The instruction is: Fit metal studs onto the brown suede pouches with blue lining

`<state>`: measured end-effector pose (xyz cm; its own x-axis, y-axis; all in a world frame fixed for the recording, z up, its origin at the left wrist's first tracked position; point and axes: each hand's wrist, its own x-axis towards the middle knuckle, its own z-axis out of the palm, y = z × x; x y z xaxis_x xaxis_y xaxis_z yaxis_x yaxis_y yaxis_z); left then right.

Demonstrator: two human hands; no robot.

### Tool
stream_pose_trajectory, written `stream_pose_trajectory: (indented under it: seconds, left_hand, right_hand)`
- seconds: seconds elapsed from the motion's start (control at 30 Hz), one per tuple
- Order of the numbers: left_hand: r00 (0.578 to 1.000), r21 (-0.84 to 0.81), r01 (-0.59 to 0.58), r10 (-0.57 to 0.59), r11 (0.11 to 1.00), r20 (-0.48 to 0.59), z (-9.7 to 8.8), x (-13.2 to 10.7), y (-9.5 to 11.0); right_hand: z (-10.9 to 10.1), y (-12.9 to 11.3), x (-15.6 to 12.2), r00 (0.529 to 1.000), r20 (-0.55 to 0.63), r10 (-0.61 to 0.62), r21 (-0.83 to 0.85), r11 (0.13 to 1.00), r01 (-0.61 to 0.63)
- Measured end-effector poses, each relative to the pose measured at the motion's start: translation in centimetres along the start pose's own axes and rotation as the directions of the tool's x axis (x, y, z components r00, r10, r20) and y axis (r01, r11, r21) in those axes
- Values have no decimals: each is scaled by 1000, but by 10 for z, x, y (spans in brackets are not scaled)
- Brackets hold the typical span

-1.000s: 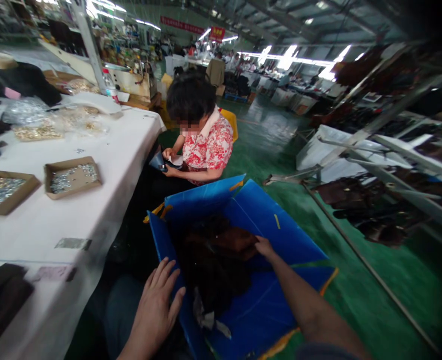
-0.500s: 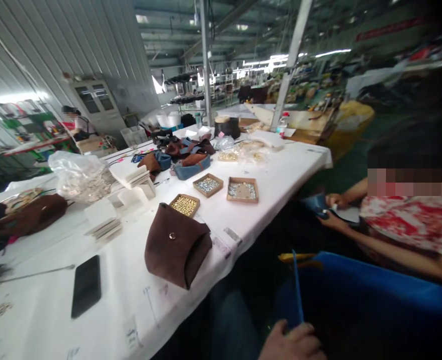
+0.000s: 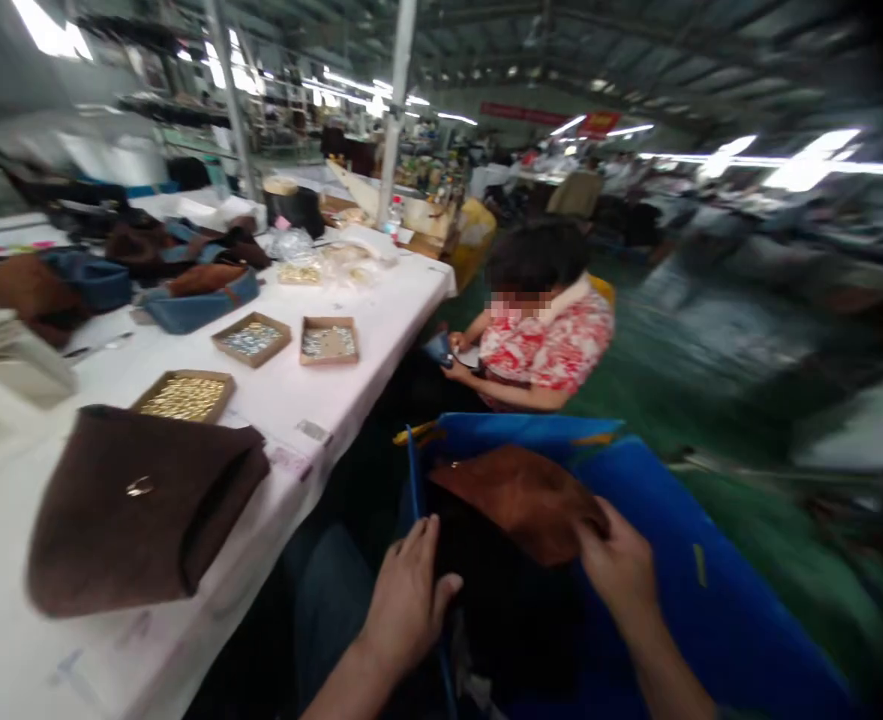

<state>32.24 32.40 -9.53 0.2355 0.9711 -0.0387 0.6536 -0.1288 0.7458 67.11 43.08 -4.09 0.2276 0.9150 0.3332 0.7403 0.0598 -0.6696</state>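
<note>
My right hand [image 3: 621, 555] pinches the edge of a reddish-brown suede bag [image 3: 520, 500], a small metal stud near its far end. The bag is inside a blue box [image 3: 651, 500] beside the table; the box's inside is too dark to make out. At the box's near left wall, my left hand [image 3: 411, 585] rests with fingers stretched and thumb apart, holding nothing. To its left, a dark brown bag [image 3: 133, 510] with a gold-coloured stud sits on the white table [image 3: 261, 440].
Shallow trays of gold-coloured pieces [image 3: 186, 397] and silvery pieces [image 3: 253, 340] lie behind the dark bag. Blue and brown bags [image 3: 201, 300] are piled farther back. A seated co-worker [image 3: 542, 330] handles a blue item past the box.
The view has swung right and down. My right hand has come into view holding the reddish-brown bag in the box. My left hand's fingers have straightened at the box wall.
</note>
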Motion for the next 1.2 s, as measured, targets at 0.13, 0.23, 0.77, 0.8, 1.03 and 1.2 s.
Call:
stream_pose_trajectory:
  seconds: [0.13,0.23,0.77,0.8,1.03,1.2]
  left_hand:
    - [994,49,-68,72,996,-78,19,6,-13]
    - [993,-52,-95,91,994,-77,20,4,-14]
    - [980,54,-152,157,987,-119,25,2,-14]
    - [975,116,-175,189,978,-119,26,1,-16]
    - [893,503,-421,442,755,85,22,15,-40]
    - [915,431,-367,404,824,7,22,20,-25]
  right_hand:
    - [7,4,-23,986,5,165,165,973,-163]
    - [16,-6,-35,982,23,189,265,946,-188]
    - [52,-84,-109,989,87,119,436,888,-145]
    - [56,-87,-115,981,98,169,453,870,-195]
    - [82,-94,-139,928,160,336,391,842,-372]
    - [77,-88,-139,914,188,361,342,848,-405]
